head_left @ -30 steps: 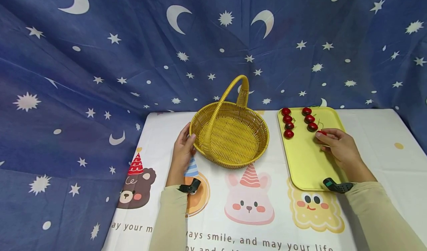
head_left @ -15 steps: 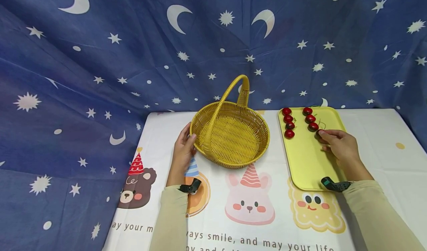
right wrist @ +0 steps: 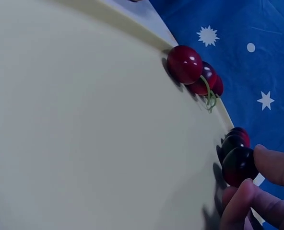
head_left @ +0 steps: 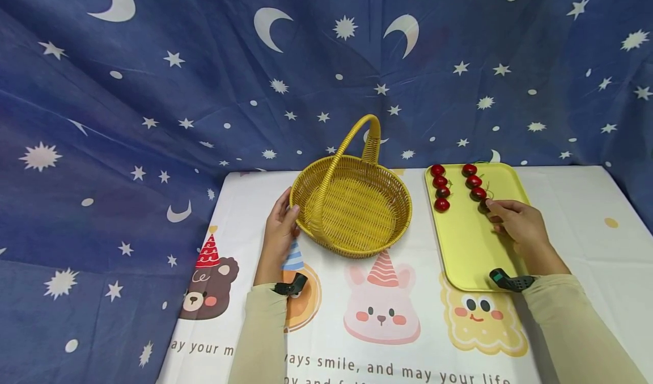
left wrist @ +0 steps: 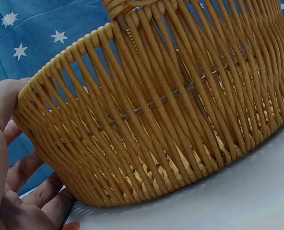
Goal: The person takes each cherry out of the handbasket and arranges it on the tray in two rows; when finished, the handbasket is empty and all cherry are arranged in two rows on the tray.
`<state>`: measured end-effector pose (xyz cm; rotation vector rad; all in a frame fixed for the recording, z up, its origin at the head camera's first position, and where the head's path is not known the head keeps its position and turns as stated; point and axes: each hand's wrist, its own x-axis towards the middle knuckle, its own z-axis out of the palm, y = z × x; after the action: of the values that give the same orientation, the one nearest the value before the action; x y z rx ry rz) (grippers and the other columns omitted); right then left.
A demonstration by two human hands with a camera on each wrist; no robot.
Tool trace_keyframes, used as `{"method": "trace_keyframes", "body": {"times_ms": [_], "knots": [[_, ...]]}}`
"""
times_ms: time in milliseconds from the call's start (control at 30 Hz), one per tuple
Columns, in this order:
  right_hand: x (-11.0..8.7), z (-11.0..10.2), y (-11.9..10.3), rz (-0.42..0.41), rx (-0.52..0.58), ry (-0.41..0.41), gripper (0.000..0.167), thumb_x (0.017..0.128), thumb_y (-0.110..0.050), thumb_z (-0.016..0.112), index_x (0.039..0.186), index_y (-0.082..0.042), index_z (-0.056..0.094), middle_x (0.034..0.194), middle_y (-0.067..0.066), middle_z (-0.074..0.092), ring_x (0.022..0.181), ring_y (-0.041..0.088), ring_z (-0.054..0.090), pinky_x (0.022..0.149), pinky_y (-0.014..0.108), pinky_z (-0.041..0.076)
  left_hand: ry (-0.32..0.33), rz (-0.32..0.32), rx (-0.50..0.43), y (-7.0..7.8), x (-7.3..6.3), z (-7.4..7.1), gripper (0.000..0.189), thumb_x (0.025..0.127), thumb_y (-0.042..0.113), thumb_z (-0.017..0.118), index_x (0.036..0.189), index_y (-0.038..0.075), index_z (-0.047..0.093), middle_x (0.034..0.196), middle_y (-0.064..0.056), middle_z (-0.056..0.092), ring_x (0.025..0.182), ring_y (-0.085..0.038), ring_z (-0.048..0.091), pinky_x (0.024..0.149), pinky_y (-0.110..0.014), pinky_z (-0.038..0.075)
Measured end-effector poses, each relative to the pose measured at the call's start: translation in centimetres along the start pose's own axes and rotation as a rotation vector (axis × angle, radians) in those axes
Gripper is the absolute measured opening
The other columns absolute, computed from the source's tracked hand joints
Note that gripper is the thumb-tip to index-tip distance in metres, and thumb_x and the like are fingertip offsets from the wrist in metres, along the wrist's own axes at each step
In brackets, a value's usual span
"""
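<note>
My left hand (head_left: pixel 278 228) holds the left side of a yellow woven basket (head_left: pixel 357 211) with an arched handle. In the left wrist view, its thumb lies at the rim and its fingers sit low beside the basket's wall (left wrist: pixel 147 110). My right hand (head_left: pixel 524 228) is over a yellow tray (head_left: pixel 474 253), pinching a dark red cherry (right wrist: pixel 239 166) between thumb and fingers. This cherry is at the near end of the tray's right row of cherries (head_left: pixel 474 182); whether it touches the tray is unclear. A left row of cherries (head_left: pixel 441 189) lies along the tray's left edge.
The white tablecloth (head_left: pixel 576 202) carries printed cartoon animals and lettering. Behind and to the left hangs a blue curtain (head_left: pixel 306 77) with moons and stars. Thin green stems (right wrist: pixel 210 93) stick out from some cherries.
My right hand has shifted slightly left with the pinched cherry, which is now lined up with the right row and shows a darker side. The left hand and basket have stayed put.
</note>
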<state>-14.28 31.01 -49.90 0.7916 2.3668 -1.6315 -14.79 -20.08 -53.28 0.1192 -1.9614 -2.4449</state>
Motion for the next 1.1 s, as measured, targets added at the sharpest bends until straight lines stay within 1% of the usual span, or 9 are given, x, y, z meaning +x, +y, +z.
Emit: {"method": "trace_keyframes", "body": {"times_ms": [200, 333, 433, 500, 667, 767, 933, 1000, 1100], "knots": [[-0.07, 0.1, -0.08, 0.006, -0.019, 0.022, 0.046, 0.095, -0.053, 0.066, 0.12, -0.015, 0.064, 0.086, -0.009, 0.059, 0.071, 0.005, 0.058, 0.063, 0.02, 0.055, -0.003, -0.009, -0.001, 0.05, -0.01, -0.05, 0.056, 0.103, 0.024, 0.063, 0.155, 0.028, 0.044, 0.159, 0.011, 0.043, 0.126, -0.017, 0.053, 0.062, -0.023, 0.041], [0.06, 0.19, -0.1, 0.007, -0.01, 0.028, 0.048, 0.094, -0.054, 0.066, 0.12, -0.013, 0.064, 0.085, -0.009, 0.059, 0.069, 0.004, 0.058, 0.063, 0.019, 0.055, 0.003, -0.003, -0.001, 0.14, 0.0, -0.04, 0.054, 0.103, 0.022, 0.063, 0.154, 0.027, 0.045, 0.159, 0.009, 0.043, 0.135, -0.018, 0.05, 0.073, -0.02, 0.047], [0.25, 0.35, -0.05, 0.019, -0.004, 0.036, 0.05, 0.093, -0.055, 0.067, 0.12, -0.013, 0.064, 0.086, -0.008, 0.058, 0.067, 0.004, 0.058, 0.062, 0.019, 0.055, 0.01, -0.004, 0.0, 0.21, 0.0, -0.06, 0.054, 0.103, 0.022, 0.062, 0.154, 0.027, 0.045, 0.159, 0.009, 0.043, 0.137, -0.019, 0.049, 0.076, -0.019, 0.048], [0.37, 0.47, -0.02, 0.032, -0.011, 0.045, 0.053, 0.092, -0.057, 0.067, 0.122, -0.013, 0.064, 0.086, -0.007, 0.058, 0.066, 0.004, 0.058, 0.061, 0.019, 0.054, 0.014, -0.008, 0.001, 0.23, 0.0, -0.08, 0.054, 0.103, 0.022, 0.063, 0.154, 0.029, 0.046, 0.159, 0.01, 0.044, 0.134, -0.019, 0.05, 0.07, -0.021, 0.046], [0.55, 0.61, 0.04, 0.052, -0.051, 0.065, 0.063, 0.092, -0.06, 0.066, 0.13, -0.01, 0.062, 0.085, -0.008, 0.056, 0.065, 0.003, 0.058, 0.059, 0.019, 0.051, 0.011, -0.004, 0.0, 0.17, 0.1, -0.16, 0.053, 0.103, 0.023, 0.063, 0.153, 0.03, 0.047, 0.158, 0.01, 0.044, 0.131, -0.017, 0.052, 0.066, -0.021, 0.046], [0.59, 0.61, 0.07, 0.05, -0.035, 0.072, 0.062, 0.09, -0.06, 0.067, 0.127, -0.011, 0.064, 0.088, -0.007, 0.056, 0.064, 0.003, 0.058, 0.059, 0.018, 0.052, 0.008, 0.001, -0.003, 0.09, 0.17, -0.21, 0.053, 0.103, 0.023, 0.063, 0.153, 0.03, 0.046, 0.159, 0.009, 0.044, 0.13, -0.017, 0.052, 0.065, -0.021, 0.045], [0.54, 0.64, 0.09, 0.037, -0.024, 0.075, 0.056, 0.089, -0.061, 0.069, 0.118, -0.014, 0.066, 0.093, -0.004, 0.055, 0.065, 0.002, 0.057, 0.061, 0.017, 0.053, 0.007, 0.007, -0.002, 0.16, 0.1, -0.19, 0.053, 0.103, 0.023, 0.063, 0.153, 0.029, 0.046, 0.159, 0.009, 0.043, 0.132, -0.016, 0.052, 0.067, -0.021, 0.045], [0.48, 0.69, 0.09, 0.034, -0.038, 0.073, 0.057, 0.089, -0.062, 0.068, 0.12, -0.013, 0.065, 0.093, -0.004, 0.055, 0.066, 0.002, 0.057, 0.061, 0.017, 0.052, 0.009, 0.009, -0.002, 0.26, 0.02, -0.19, 0.054, 0.103, 0.023, 0.063, 0.153, 0.029, 0.046, 0.158, 0.009, 0.044, 0.131, -0.016, 0.052, 0.068, -0.021, 0.046], [0.44, 0.75, 0.09, 0.033, -0.054, 0.077, 0.064, 0.09, -0.063, 0.067, 0.126, -0.01, 0.064, 0.092, -0.005, 0.056, 0.067, 0.002, 0.057, 0.061, 0.017, 0.052, 0.007, 0.006, 0.002, 0.33, -0.06, -0.19, 0.055, 0.102, 0.026, 0.064, 0.154, 0.029, 0.045, 0.158, 0.01, 0.044, 0.126, -0.015, 0.053, 0.063, -0.022, 0.043]]}}
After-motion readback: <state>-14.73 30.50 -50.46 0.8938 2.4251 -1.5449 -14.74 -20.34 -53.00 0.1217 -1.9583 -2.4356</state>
